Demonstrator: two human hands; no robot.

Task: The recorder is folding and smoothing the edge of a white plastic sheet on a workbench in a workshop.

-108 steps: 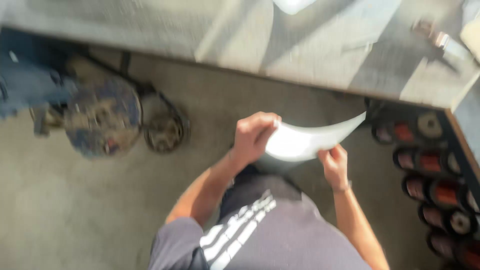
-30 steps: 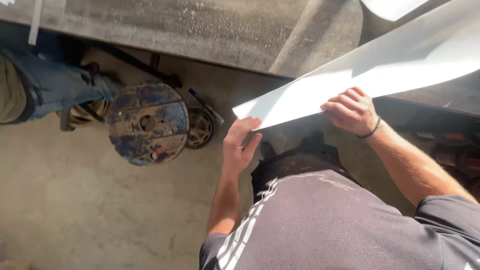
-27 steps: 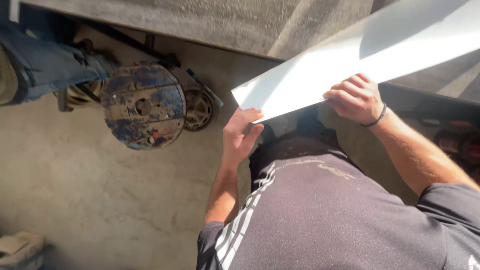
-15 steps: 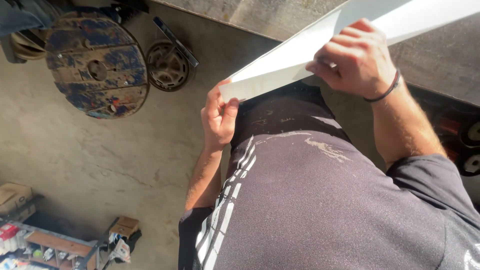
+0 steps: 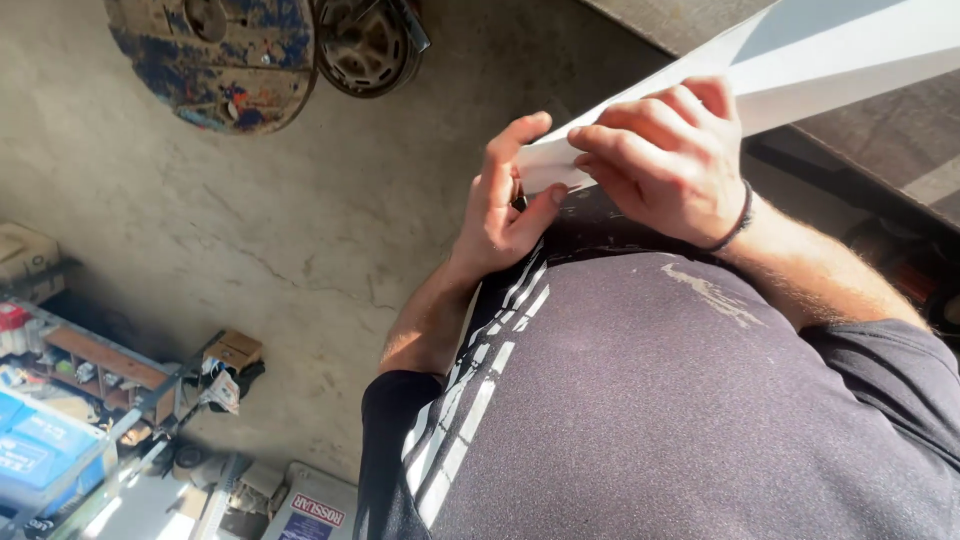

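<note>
Close against the dark grey shirt with white side stripes, both hands sit together at the near end of the long white flat sheet-metal strip. The left hand pinches the strip's tip between thumb and fingers; the right hand is curled over the top edge just beside it, fingers wrapped tight (black cord band on that wrist). The strip runs up and away to the right, out of frame, w/ most of its length unsupported as far as I can see.

Risks, as I judge them: the thin edge could cut the gripping fingers if the strip slides; the far end could sag or whip and kink the strip, since both grips are bunched at one end.

Farther off on the cracked concrete floor lie a worn blue round wooden cable spool and a rusty metal wheel, well apart from the hands but a trip hazard if the person steps fwd.
</note>
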